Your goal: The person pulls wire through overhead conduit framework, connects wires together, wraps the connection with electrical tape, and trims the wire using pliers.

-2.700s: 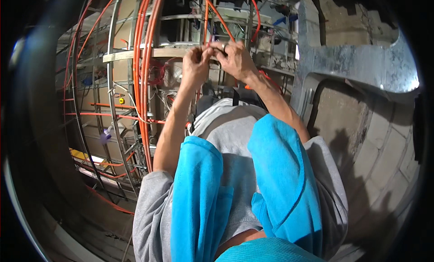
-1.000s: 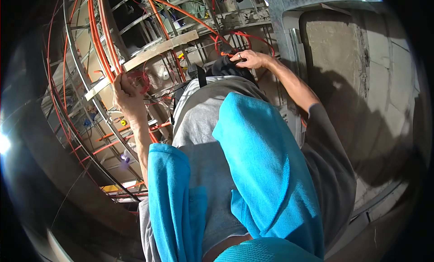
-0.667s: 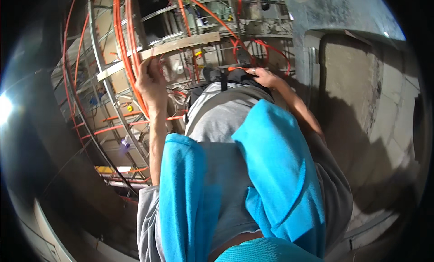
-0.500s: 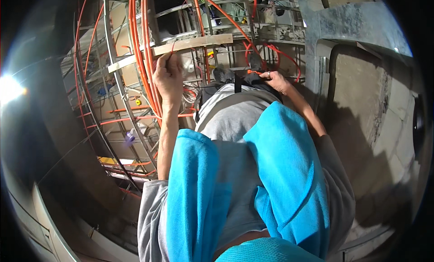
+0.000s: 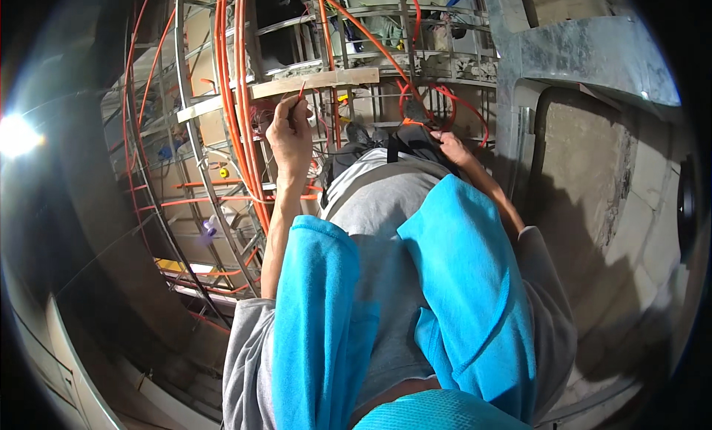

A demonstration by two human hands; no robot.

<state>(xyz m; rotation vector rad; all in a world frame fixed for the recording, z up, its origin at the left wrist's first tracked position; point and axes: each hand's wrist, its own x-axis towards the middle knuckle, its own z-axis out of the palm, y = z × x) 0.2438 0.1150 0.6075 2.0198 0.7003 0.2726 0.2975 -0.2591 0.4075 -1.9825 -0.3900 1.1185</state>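
My left hand [image 5: 290, 142] is raised beside the orange conduits [image 5: 241, 118], its fingers closed in a pinch. A thin red wire [image 5: 302, 90] sticks up from the fingertips, in front of a pale wooden strip [image 5: 319, 81]. My right hand [image 5: 454, 149] is low near my right thigh, its fingers curled round the end of a tool with a bright orange part [image 5: 412, 122]. The rest of that tool is dark and too small to tell its kind. A blue towel [image 5: 467, 259] hangs round my neck over a grey shirt.
Metal framing studs [image 5: 194, 137] and more orange tubes rise on the left. A loop of red tube [image 5: 452, 107] lies ahead on the right. A grey metal duct [image 5: 593, 55] stands at the right. Below left, a yellow tape measure [image 5: 224, 173] lies among the frames.
My left hand has shifted slightly right and down, with the red wire now showing clearly above the fingers. My right hand has moved slightly down, and the orange part has tilted.
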